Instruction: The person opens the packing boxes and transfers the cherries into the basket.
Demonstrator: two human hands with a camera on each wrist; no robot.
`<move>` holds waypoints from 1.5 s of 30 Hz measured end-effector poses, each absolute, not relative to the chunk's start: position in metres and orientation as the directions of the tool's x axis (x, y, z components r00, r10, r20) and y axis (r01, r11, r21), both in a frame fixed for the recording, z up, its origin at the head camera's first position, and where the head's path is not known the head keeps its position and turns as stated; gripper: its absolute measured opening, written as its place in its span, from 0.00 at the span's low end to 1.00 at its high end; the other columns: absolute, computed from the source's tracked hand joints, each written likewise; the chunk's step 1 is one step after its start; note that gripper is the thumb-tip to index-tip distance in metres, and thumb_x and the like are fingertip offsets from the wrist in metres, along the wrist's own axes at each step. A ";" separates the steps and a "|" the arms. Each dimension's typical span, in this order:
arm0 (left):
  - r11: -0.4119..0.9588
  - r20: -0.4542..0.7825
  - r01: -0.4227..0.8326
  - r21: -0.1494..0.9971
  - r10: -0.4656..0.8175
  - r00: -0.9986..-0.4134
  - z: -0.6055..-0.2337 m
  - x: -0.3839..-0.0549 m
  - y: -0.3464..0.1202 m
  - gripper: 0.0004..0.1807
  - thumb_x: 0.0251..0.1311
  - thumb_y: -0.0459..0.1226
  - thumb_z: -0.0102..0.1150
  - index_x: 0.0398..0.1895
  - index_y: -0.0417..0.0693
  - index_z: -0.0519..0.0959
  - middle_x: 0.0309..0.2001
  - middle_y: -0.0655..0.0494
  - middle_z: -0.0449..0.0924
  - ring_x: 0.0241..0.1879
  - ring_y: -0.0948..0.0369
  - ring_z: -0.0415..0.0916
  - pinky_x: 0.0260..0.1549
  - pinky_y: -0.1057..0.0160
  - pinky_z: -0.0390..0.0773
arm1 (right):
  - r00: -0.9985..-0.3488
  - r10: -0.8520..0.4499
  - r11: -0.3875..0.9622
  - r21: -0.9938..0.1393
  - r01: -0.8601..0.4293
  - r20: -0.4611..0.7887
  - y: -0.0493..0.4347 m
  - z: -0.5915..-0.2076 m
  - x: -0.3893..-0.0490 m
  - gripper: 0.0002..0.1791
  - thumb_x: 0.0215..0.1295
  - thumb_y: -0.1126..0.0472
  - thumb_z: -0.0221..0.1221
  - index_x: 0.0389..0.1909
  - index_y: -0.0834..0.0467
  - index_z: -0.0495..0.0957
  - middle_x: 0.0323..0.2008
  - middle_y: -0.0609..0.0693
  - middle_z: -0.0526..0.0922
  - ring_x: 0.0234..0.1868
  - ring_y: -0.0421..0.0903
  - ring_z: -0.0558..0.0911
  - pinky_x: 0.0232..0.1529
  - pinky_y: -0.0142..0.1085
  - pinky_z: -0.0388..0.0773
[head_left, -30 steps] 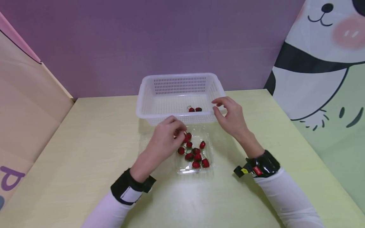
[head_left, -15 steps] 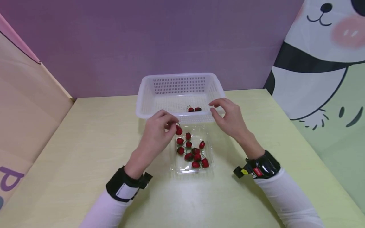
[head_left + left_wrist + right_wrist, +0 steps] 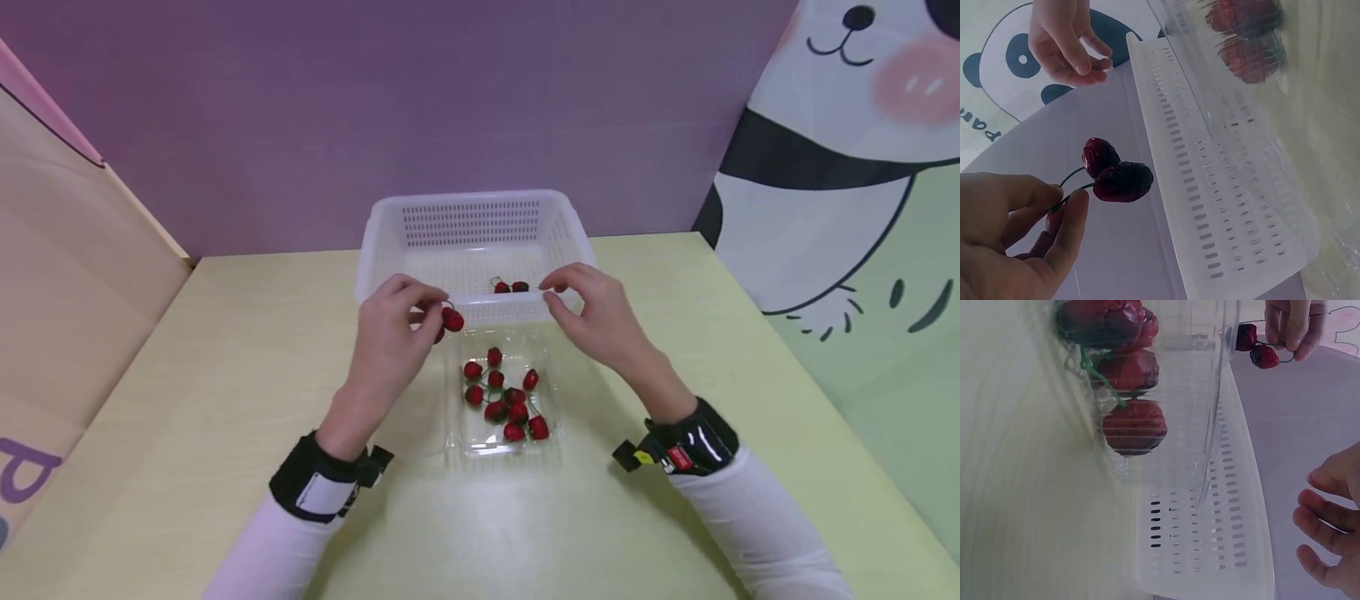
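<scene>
Pale surface [image 3: 480, 525] spans the lower frame, with white sleeves [image 3: 258, 546] and black wrist bands [image 3: 693, 435] nearest, at lower left and lower right. Just below centre sits a clear plastic tray [image 3: 495, 450] of loosely heaped red cherries [image 3: 496, 412]. Beyond its upper left edge, the left hand [image 3: 393, 333] pinches thumb and fingertips together on thin green stems [image 3: 1070, 177], two dangling cherries [image 3: 453, 320] hanging from them (their skins look dark in the left wrist view). Right of centre, the right hand [image 3: 596, 317] holds nothing, its fingers curved and thumb apart, beside the front right of a white basket [image 3: 468, 258]. Inside that lie two more cherries [image 3: 502, 287]. Behind everything rises a purple backdrop [image 3: 450, 100], a panda print [image 3: 840, 117] at upper right.
</scene>
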State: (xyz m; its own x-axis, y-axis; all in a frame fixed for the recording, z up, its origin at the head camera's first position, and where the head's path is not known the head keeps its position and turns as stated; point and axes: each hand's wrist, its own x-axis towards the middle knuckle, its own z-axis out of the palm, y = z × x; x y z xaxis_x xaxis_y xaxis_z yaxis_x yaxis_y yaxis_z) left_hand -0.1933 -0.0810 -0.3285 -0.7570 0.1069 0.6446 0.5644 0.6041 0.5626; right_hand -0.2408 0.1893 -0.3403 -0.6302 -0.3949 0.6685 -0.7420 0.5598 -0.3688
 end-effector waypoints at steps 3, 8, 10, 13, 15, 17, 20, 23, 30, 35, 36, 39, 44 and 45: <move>0.596 0.667 0.574 0.562 0.085 -0.740 -0.328 -0.195 -0.084 0.06 0.57 0.22 0.61 0.35 0.35 0.85 0.34 0.53 0.75 0.35 0.61 0.80 0.33 0.74 0.78 | -0.647 -0.434 0.561 -0.374 -0.739 0.627 0.187 -0.339 -0.237 0.05 0.62 0.70 0.62 0.38 0.63 0.82 0.36 0.49 0.82 0.36 0.44 0.79 0.38 0.32 0.72; 0.591 0.703 0.587 0.553 0.047 -0.710 -0.325 -0.198 -0.090 0.06 0.56 0.22 0.62 0.35 0.34 0.85 0.35 0.52 0.76 0.35 0.60 0.80 0.32 0.73 0.78 | -0.658 -0.537 0.537 -0.387 -0.749 0.528 0.183 -0.337 -0.230 0.03 0.64 0.69 0.62 0.38 0.62 0.82 0.34 0.47 0.81 0.35 0.41 0.78 0.37 0.30 0.73; 0.588 0.711 0.589 0.554 0.033 -0.702 -0.325 -0.199 -0.092 0.06 0.56 0.22 0.62 0.35 0.34 0.85 0.35 0.52 0.76 0.35 0.60 0.80 0.32 0.73 0.78 | -0.654 -0.582 0.527 -0.388 -0.756 0.483 0.181 -0.337 -0.228 0.03 0.65 0.69 0.62 0.38 0.61 0.82 0.34 0.47 0.82 0.35 0.41 0.78 0.38 0.30 0.74; 0.577 0.720 0.593 0.562 0.013 -0.694 -0.324 -0.200 -0.094 0.06 0.56 0.21 0.61 0.35 0.33 0.85 0.35 0.51 0.76 0.35 0.59 0.80 0.32 0.74 0.78 | -0.646 -0.647 0.527 -0.375 -0.763 0.405 0.178 -0.339 -0.225 0.04 0.65 0.68 0.62 0.38 0.60 0.82 0.33 0.45 0.81 0.34 0.39 0.78 0.38 0.29 0.74; 0.580 0.722 0.587 0.565 -0.003 -0.691 -0.324 -0.201 -0.096 0.06 0.56 0.21 0.61 0.35 0.34 0.85 0.36 0.51 0.76 0.36 0.59 0.80 0.32 0.74 0.78 | -0.634 -0.689 0.526 -0.360 -0.771 0.350 0.175 -0.339 -0.223 0.04 0.65 0.67 0.62 0.39 0.59 0.82 0.34 0.43 0.80 0.34 0.38 0.78 0.38 0.28 0.74; 0.585 0.725 0.579 0.569 -0.023 -0.689 -0.325 -0.202 -0.098 0.06 0.56 0.22 0.61 0.35 0.34 0.85 0.36 0.51 0.77 0.37 0.58 0.80 0.32 0.74 0.78 | -0.622 -0.725 0.523 -0.352 -0.776 0.296 0.172 -0.340 -0.220 0.05 0.64 0.67 0.63 0.40 0.58 0.82 0.34 0.41 0.80 0.34 0.37 0.78 0.38 0.28 0.74; 0.593 0.726 0.565 0.574 -0.049 -0.686 -0.325 -0.204 -0.101 0.06 0.57 0.22 0.61 0.35 0.34 0.84 0.36 0.51 0.77 0.38 0.57 0.79 0.32 0.74 0.78 | -0.603 -0.764 0.517 -0.343 -0.785 0.230 0.168 -0.341 -0.216 0.06 0.64 0.67 0.63 0.41 0.59 0.82 0.36 0.42 0.81 0.37 0.39 0.80 0.41 0.30 0.76; 0.590 0.732 0.564 0.577 -0.068 -0.677 -0.326 -0.206 -0.102 0.05 0.58 0.23 0.60 0.35 0.34 0.84 0.36 0.50 0.76 0.38 0.57 0.80 0.32 0.73 0.78 | -0.590 -0.787 0.520 -0.320 -0.792 0.181 0.165 -0.343 -0.213 0.08 0.63 0.67 0.64 0.42 0.59 0.82 0.38 0.45 0.82 0.40 0.41 0.82 0.44 0.32 0.76; 0.564 0.737 0.561 0.605 -0.131 -0.663 -0.328 -0.211 -0.105 0.06 0.59 0.22 0.60 0.37 0.33 0.84 0.38 0.49 0.76 0.38 0.58 0.79 0.34 0.72 0.78 | -0.581 -0.811 0.537 -0.307 -0.786 0.070 0.159 -0.346 -0.208 0.09 0.60 0.67 0.66 0.43 0.58 0.83 0.39 0.46 0.83 0.41 0.43 0.82 0.45 0.32 0.75; 0.563 0.739 0.558 0.609 -0.149 -0.657 -0.330 -0.213 -0.106 0.06 0.59 0.22 0.60 0.37 0.33 0.83 0.38 0.48 0.76 0.38 0.58 0.79 0.34 0.72 0.78 | -0.591 -0.806 0.562 -0.320 -0.762 -0.008 0.156 -0.350 -0.206 0.11 0.61 0.68 0.66 0.44 0.57 0.83 0.40 0.46 0.82 0.42 0.44 0.81 0.46 0.32 0.74; 0.564 0.741 0.559 0.608 -0.150 -0.655 -0.330 -0.213 -0.106 0.06 0.59 0.22 0.60 0.37 0.33 0.83 0.38 0.48 0.76 0.38 0.58 0.79 0.34 0.72 0.79 | -0.588 -0.809 0.560 -0.319 -0.764 -0.012 0.155 -0.351 -0.206 0.10 0.61 0.68 0.65 0.44 0.58 0.83 0.40 0.46 0.82 0.42 0.44 0.81 0.46 0.32 0.74; 0.565 0.743 0.559 0.607 -0.154 -0.652 -0.331 -0.214 -0.107 0.06 0.59 0.22 0.59 0.37 0.33 0.83 0.38 0.48 0.75 0.39 0.57 0.79 0.35 0.71 0.79 | -0.575 -0.818 0.551 -0.305 -0.777 -0.011 0.155 -0.353 -0.207 0.10 0.62 0.70 0.64 0.43 0.58 0.84 0.39 0.46 0.83 0.42 0.44 0.82 0.46 0.32 0.75; 0.573 0.742 0.548 0.609 -0.167 -0.649 -0.335 -0.218 -0.108 0.05 0.60 0.23 0.59 0.37 0.33 0.83 0.38 0.48 0.75 0.39 0.57 0.79 0.35 0.72 0.78 | -0.567 -0.823 0.551 -0.275 -0.788 -0.024 0.154 -0.356 -0.207 0.11 0.61 0.73 0.62 0.42 0.58 0.84 0.39 0.47 0.83 0.43 0.45 0.82 0.48 0.34 0.75; 0.573 0.740 0.547 0.611 -0.168 -0.651 -0.336 -0.219 -0.108 0.05 0.60 0.23 0.59 0.37 0.33 0.83 0.38 0.48 0.75 0.39 0.57 0.79 0.35 0.72 0.78 | -0.567 -0.823 0.553 -0.270 -0.788 -0.030 0.154 -0.357 -0.207 0.12 0.61 0.74 0.61 0.42 0.58 0.84 0.40 0.47 0.83 0.43 0.45 0.81 0.48 0.34 0.74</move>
